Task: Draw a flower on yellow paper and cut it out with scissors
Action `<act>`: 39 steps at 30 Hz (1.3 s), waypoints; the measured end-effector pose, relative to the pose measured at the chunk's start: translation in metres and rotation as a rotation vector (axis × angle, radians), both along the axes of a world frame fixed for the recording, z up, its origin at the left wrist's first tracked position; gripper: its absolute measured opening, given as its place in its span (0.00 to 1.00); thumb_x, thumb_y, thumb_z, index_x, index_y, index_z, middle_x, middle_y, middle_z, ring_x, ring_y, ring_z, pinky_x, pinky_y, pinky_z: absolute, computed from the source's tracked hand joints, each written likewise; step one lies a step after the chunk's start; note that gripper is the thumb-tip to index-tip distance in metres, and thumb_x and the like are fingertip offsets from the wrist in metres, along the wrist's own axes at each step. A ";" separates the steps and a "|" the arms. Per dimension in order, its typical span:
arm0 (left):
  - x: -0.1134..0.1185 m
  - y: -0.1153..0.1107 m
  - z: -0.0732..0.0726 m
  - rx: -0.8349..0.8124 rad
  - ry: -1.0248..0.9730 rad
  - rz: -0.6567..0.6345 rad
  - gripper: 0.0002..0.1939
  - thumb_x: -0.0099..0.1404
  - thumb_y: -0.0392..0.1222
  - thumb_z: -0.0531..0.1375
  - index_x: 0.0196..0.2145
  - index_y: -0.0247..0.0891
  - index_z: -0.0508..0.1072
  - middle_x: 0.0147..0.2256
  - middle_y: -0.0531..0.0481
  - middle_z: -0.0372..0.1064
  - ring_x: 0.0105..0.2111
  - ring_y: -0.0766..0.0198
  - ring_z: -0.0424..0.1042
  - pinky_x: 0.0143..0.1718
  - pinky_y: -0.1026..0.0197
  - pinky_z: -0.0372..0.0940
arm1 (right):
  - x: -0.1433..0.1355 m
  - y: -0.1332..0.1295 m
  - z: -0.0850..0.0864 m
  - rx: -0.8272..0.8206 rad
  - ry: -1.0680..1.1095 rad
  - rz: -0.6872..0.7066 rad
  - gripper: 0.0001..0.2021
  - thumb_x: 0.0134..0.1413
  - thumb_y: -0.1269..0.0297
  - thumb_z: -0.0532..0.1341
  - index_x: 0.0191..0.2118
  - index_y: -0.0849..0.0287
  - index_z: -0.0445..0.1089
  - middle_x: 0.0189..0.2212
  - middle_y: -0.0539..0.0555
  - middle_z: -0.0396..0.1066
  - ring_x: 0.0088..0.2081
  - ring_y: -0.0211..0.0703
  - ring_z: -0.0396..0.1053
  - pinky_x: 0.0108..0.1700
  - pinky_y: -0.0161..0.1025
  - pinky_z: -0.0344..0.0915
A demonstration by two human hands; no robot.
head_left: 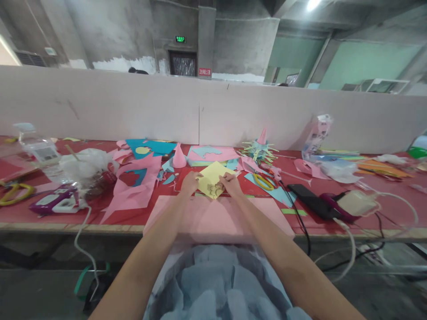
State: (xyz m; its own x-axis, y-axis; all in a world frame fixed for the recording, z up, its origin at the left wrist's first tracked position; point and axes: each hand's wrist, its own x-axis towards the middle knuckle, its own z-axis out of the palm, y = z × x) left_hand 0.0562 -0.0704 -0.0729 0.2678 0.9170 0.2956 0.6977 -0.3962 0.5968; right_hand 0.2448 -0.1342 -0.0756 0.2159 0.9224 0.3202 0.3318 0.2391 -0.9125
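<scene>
grip of the left hand [191, 182] is narrow, its fingers at the left corner of the yellow sheet [213, 172]; the right hand [229, 183] has its fingers bunched over the sheet's right side, and i cannot tell what they hold. curved dark lines show on the yellow sheet. nearest, in front of it, a big pink sheet [213, 224] lies on the red desk [302, 216]. to its right are yellow-handled scissors [263, 181], then a black phone [310, 201]. behind it, a pink cone [179, 157] stands to the left and a spiky paper piece [260, 149] to the right.
</scene>
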 end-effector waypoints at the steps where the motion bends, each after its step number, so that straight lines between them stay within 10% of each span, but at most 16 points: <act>1: 0.000 0.000 0.000 -0.001 0.001 0.000 0.18 0.59 0.26 0.52 0.41 0.39 0.75 0.45 0.48 0.68 0.46 0.62 0.66 0.51 0.63 0.58 | 0.000 0.000 -0.001 0.002 -0.006 -0.017 0.16 0.47 0.53 0.57 0.19 0.55 0.53 0.11 0.45 0.63 0.15 0.36 0.62 0.18 0.32 0.58; 19: 0.000 -0.005 0.007 -0.029 -0.016 0.028 0.14 0.59 0.29 0.54 0.40 0.39 0.74 0.45 0.48 0.68 0.46 0.61 0.67 0.51 0.61 0.58 | 0.005 -0.007 0.010 0.135 0.115 -0.196 0.17 0.51 0.50 0.56 0.20 0.54 0.56 0.17 0.50 0.70 0.17 0.38 0.63 0.23 0.36 0.65; 39: -0.001 0.000 0.000 -0.016 -0.004 0.017 0.15 0.59 0.28 0.54 0.40 0.39 0.74 0.44 0.48 0.67 0.46 0.62 0.67 0.51 0.61 0.58 | 0.000 -0.009 0.013 -0.012 0.040 0.054 0.15 0.47 0.58 0.57 0.19 0.55 0.51 0.09 0.44 0.61 0.14 0.36 0.61 0.18 0.32 0.56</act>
State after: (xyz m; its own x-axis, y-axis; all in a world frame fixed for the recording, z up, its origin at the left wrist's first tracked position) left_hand 0.0554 -0.0703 -0.0730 0.2510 0.9260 0.2821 0.7017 -0.3748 0.6059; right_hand 0.2451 -0.1434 -0.0626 0.1780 0.9368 0.3012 0.2818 0.2448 -0.9277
